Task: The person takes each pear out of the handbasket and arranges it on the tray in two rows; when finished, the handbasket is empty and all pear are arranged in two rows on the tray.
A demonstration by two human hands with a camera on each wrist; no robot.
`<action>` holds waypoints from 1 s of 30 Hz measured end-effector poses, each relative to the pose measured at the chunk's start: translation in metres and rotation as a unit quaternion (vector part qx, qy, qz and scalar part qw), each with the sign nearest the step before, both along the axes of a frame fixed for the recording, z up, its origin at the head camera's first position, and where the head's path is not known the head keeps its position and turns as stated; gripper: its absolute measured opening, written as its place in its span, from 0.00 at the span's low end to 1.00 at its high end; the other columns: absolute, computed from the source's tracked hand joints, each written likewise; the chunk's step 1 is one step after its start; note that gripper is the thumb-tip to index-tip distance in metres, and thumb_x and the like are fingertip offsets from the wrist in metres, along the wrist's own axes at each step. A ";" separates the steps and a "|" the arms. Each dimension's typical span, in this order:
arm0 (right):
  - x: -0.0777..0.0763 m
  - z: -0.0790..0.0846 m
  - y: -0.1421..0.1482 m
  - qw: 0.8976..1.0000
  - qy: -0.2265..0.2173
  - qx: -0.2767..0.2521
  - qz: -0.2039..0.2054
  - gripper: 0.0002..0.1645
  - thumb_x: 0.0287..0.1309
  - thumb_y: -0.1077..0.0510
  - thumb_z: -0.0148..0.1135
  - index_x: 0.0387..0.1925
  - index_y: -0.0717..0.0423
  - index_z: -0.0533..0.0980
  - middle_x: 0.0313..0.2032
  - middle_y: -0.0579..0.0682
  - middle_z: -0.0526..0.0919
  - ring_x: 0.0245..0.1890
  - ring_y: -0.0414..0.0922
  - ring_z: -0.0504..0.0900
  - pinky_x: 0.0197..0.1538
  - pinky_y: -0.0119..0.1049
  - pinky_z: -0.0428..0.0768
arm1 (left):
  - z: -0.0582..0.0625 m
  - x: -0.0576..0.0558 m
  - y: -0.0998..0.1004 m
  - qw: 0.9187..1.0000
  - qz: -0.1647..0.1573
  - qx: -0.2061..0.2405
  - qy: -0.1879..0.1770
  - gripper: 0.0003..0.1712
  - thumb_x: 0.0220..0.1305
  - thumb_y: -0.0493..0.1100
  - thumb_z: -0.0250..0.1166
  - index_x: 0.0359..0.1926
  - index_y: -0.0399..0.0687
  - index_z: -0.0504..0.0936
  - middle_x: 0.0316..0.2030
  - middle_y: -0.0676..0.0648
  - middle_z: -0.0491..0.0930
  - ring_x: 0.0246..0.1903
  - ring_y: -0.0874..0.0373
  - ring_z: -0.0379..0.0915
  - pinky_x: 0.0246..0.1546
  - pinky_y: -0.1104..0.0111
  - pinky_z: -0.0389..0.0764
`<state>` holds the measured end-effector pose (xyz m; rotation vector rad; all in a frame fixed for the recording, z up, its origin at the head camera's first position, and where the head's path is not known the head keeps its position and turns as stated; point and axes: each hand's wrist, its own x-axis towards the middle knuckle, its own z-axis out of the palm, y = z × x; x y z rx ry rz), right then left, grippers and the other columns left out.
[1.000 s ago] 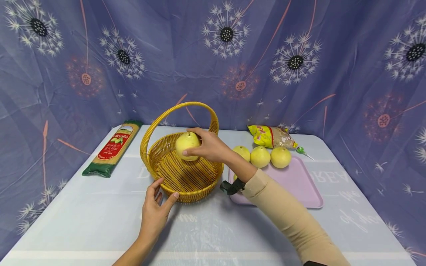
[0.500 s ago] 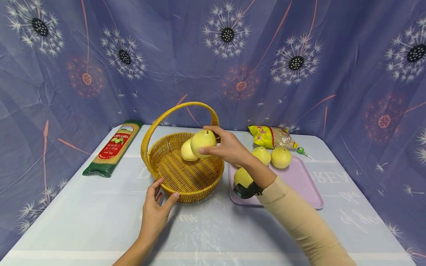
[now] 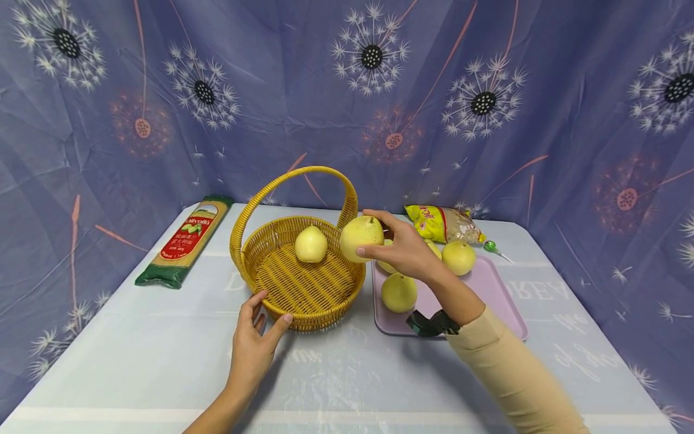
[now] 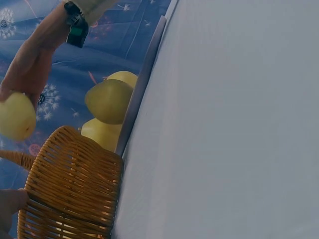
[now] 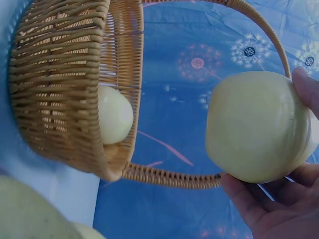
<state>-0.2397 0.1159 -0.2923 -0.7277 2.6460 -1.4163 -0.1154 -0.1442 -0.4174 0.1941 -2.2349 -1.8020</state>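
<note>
A round pale yellow pear [image 3: 358, 239] with a short stem is in my right hand [image 3: 405, 244], gripped between thumb and fingers. In the head view it overlaps the right rim of the wicker basket [image 3: 271, 307] and the left edge of the tray. The right wrist view shows the held pear [image 5: 254, 127] beside the tall basket handle [image 5: 174, 178]. Another pear [image 3: 311, 244] sits inside the basket, toward its back. At the basket's near left rim, my left hand [image 3: 253, 337] rests with fingertips and thumb against the wicker, the thumb extended.
A pink tray [image 3: 493, 295] on the right bears several pears, including one near its front left [image 3: 399, 293]. Behind it lie a yellow snack bag [image 3: 441, 223] and a green lollipop [image 3: 490, 246]. A pasta packet [image 3: 184, 241] lies at the left. A patterned curtain [image 3: 303, 108] hangs behind the table.
My right hand has moved right with the pear, from over the basket's middle to its right rim. The pear inside the basket has come into view. My left hand has stayed put.
</note>
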 end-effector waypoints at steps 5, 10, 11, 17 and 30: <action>0.006 -0.003 0.015 1.000 0.000 0.006 -0.019 0.45 0.46 0.42 0.72 0.66 0.37 0.63 0.62 0.48 0.70 0.52 0.50 0.76 0.52 0.44 0.79 | 0.000 0.000 0.000 1.000 0.000 -0.001 -0.001 0.40 0.59 0.46 0.67 0.67 0.45 0.57 0.70 0.40 0.53 0.72 0.43 0.47 0.71 0.50 0.55; 0.012 -0.007 0.030 0.999 0.002 0.012 -0.032 0.45 0.47 0.41 0.71 0.66 0.38 0.63 0.60 0.50 0.72 0.51 0.51 0.77 0.51 0.44 0.78 | 0.000 0.000 0.000 1.000 0.003 -0.001 -0.001 0.40 0.59 0.45 0.67 0.67 0.45 0.58 0.70 0.41 0.54 0.72 0.44 0.48 0.71 0.51 0.55; 0.013 -0.008 0.033 0.999 0.004 0.009 -0.032 0.44 0.47 0.42 0.71 0.66 0.40 0.63 0.60 0.51 0.71 0.51 0.51 0.76 0.52 0.44 0.78 | -0.001 0.000 0.000 1.000 0.003 -0.001 -0.001 0.39 0.59 0.45 0.67 0.67 0.45 0.58 0.70 0.41 0.54 0.72 0.44 0.48 0.72 0.51 0.55; 0.019 -0.013 0.052 0.999 -0.002 0.006 -0.048 0.45 0.47 0.44 0.72 0.66 0.43 0.64 0.62 0.50 0.70 0.53 0.51 0.76 0.55 0.46 0.76 | -0.001 0.000 0.000 1.000 0.004 0.001 -0.001 0.39 0.58 0.46 0.67 0.67 0.46 0.58 0.70 0.41 0.54 0.72 0.44 0.48 0.72 0.52 0.55; 0.030 -0.032 0.088 0.995 -0.024 0.012 -0.097 0.43 0.49 0.44 0.70 0.66 0.44 0.64 0.61 0.55 0.70 0.52 0.52 0.76 0.43 0.26 0.79 | -0.001 0.000 0.000 1.000 0.005 0.000 -0.001 0.40 0.58 0.46 0.67 0.67 0.46 0.58 0.70 0.41 0.54 0.72 0.45 0.48 0.72 0.52 0.55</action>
